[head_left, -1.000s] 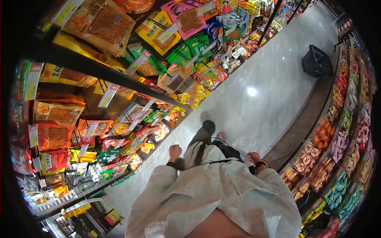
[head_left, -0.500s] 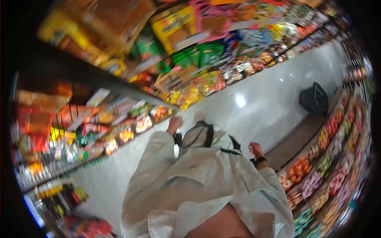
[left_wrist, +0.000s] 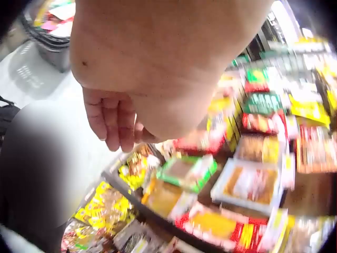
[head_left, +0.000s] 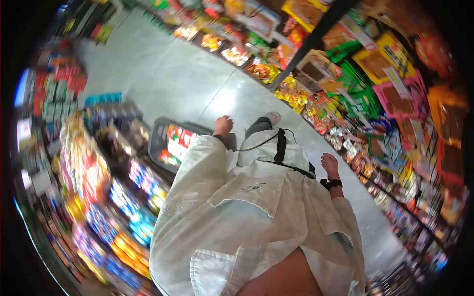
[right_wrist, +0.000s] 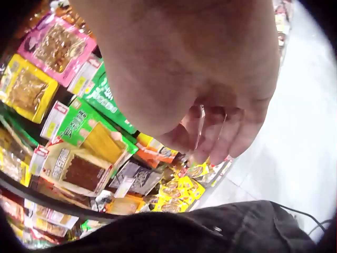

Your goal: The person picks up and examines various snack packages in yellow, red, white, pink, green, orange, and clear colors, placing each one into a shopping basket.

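My left hand (head_left: 223,126) hangs beside the pale jacket, its fingers loosely curled around nothing. Just to its left in the head view is a grey shopping basket (head_left: 157,132) with red and white packages (head_left: 180,140) inside. Low on the other side, my right hand (head_left: 331,166) also hangs with relaxed, slightly bent fingers and holds nothing. In the right wrist view, that hand (right_wrist: 200,74) overlaps a rack of snack packs, among them a pink pack (right_wrist: 58,50) and a green pack (right_wrist: 97,132). The left wrist view shows the left hand (left_wrist: 145,79) with its fingers pointing down.
Along the upper right runs a rack of hanging bags, with a yellow pack (head_left: 385,59) and a black upright post (head_left: 316,42). Bins of wrapped sweets (head_left: 126,246) fill the lower left. Pale shiny floor (head_left: 182,74) lies between, and a foot (head_left: 272,117) stands on it near the rack.
The view has turned, so the snack rack has swung from the left to the right. The filled basket and the left-hand bins have come into view. Both hands stay empty at the sides.
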### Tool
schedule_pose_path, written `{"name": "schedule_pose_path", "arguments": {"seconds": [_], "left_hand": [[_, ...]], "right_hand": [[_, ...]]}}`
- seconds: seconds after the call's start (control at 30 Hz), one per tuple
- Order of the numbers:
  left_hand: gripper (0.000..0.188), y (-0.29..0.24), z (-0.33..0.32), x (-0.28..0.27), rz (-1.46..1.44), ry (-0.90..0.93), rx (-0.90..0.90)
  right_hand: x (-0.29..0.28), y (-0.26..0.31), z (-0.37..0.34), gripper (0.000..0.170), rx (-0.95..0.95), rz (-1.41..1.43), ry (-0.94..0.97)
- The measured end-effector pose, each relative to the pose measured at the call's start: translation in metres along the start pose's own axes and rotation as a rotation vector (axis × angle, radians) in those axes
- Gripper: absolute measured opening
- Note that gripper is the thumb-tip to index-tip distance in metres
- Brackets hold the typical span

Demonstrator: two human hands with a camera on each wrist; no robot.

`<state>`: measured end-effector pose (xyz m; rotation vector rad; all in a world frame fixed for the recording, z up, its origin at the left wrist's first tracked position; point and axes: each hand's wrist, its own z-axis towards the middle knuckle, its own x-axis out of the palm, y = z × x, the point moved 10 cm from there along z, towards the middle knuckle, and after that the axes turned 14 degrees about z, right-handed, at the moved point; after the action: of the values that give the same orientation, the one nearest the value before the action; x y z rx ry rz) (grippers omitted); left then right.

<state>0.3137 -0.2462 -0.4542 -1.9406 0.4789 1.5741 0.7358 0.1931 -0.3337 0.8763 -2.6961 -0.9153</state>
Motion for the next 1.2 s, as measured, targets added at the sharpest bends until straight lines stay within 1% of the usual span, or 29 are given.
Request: {"name": "schedule_pose_path", "arguments": {"seconds": [0.03,0.07,0.13,0.17,0.2,0.27,0.3,0.33,0.37,0.4,0.43,0.47,0.5,0.53,0.57,0.6,0.67,0.7,0.77,0.87,0.97,1.0,1.03,1.1,1.13,1.2], "left_hand": [[0.014,0.028,-0.053,0.055,-0.807,0.193,-0.24],[0.013,0.053,-0.112,0.104,-1.571,0.179,-0.643],[0.011,0.034,-0.198,0.101,-1.324,0.274,-0.414],[0.012,0.034,-0.231,0.108,-0.995,0.273,-0.397],[0.014,0.034,-0.264,0.114,-0.665,0.28,-0.39],[0.017,0.025,-0.336,0.103,-1.054,0.279,-0.848],[0.017,0.002,-0.345,0.061,-1.352,0.187,-1.02],[0.016,-0.031,-0.348,-0.004,-1.635,0.044,-1.201],[0.018,-0.016,-0.335,-0.048,-1.26,-0.011,-1.081],[0.023,-0.014,-0.32,-0.09,-1.195,-0.102,-1.102],[0.027,-0.014,-0.304,-0.134,-1.124,-0.188,-1.122],[0.028,-0.018,-0.284,-0.173,-1.007,-0.192,-1.059],[0.023,-0.022,-0.259,-0.21,-0.926,-0.226,-0.925],[0.021,-0.035,-0.239,-0.245,-1.009,-0.352,-0.891],[0.022,-0.058,-0.216,-0.298,-1.051,-0.41,-0.738],[0.02,-0.072,-0.201,-0.332,-0.916,-0.463,-0.646],[0.017,-0.109,-0.18,-0.407,-0.702,-0.456,-0.515],[0.017,-0.119,-0.173,-0.427,-0.655,-0.461,-0.445],[0.017,-0.132,-0.163,-0.451,-0.561,-0.467,-0.307],[0.015,-0.123,-0.163,-0.466,-0.491,-0.508,-0.22],[0.012,-0.108,-0.168,-0.473,-0.407,-0.537,-0.122],[0.012,-0.104,-0.17,-0.474,-0.377,-0.543,-0.084],[0.012,-0.1,-0.173,-0.474,-0.349,-0.548,-0.047],[0.013,-0.085,-0.176,-0.474,-0.289,-0.586,0.007],[0.013,-0.077,-0.178,-0.475,-0.257,-0.604,0.033],[0.014,-0.056,-0.182,-0.474,-0.274,-0.616,0.01]], "right_hand": [[-0.001,0.006,0.003,0.024,0.005,-0.054,0.025],[-0.001,0.006,0.014,0.023,0.029,-0.088,0.07],[0.006,-0.002,0.033,0.022,0.053,-0.16,0.123],[0.013,-0.003,0.04,0.021,0.063,-0.189,0.149],[0.027,-0.009,0.043,0.02,0.103,-0.25,0.222],[0.069,-0.009,0.031,0.019,0.058,-0.406,0.35],[0.091,-0.008,0.018,0.018,0.033,-0.47,0.404],[0.12,-0.008,0.004,0.02,0.037,-0.465,0.482],[0.158,0.0,-0.017,0.021,-0.02,-0.523,0.588],[0.197,0.007,-0.044,0.022,-0.075,-0.582,0.693],[0.235,0.01,-0.076,0.023,-0.099,-0.574,0.817],[0.269,0.012,-0.112,0.025,-0.114,-0.562,0.938],[0.301,0.015,-0.156,0.027,-0.141,-0.612,1.044],[0.331,0.018,-0.203,0.029,-0.175,-0.653,1.148],[0.35,0.015,-0.249,0.031,-0.145,-0.677,1.239],[0.368,0.009,-0.289,0.034,-0.121,-0.699,1.327],[0.387,-0.014,-0.353,0.036,0.067,-0.581,1.505],[0.397,-0.019,-0.374,0.037,0.033,-0.548,1.54],[0.411,-0.028,-0.408,0.04,-0.029,-0.483,1.607],[0.424,-0.061,-0.415,0.044,0.124,-0.603,1.481],[0.444,-0.082,-0.434,0.043,0.128,-0.633,1.426],[0.453,-0.084,-0.443,0.041,0.122,-0.603,1.418],[0.459,-0.092,-0.447,0.04,0.156,-0.583,1.406],[0.473,-0.104,-0.452,0.039,0.215,-0.543,1.389],[0.478,-0.11,-0.453,0.038,0.215,-0.538,1.369],[0.483,-0.121,-0.453,0.037,0.213,-0.525,1.33]]}}
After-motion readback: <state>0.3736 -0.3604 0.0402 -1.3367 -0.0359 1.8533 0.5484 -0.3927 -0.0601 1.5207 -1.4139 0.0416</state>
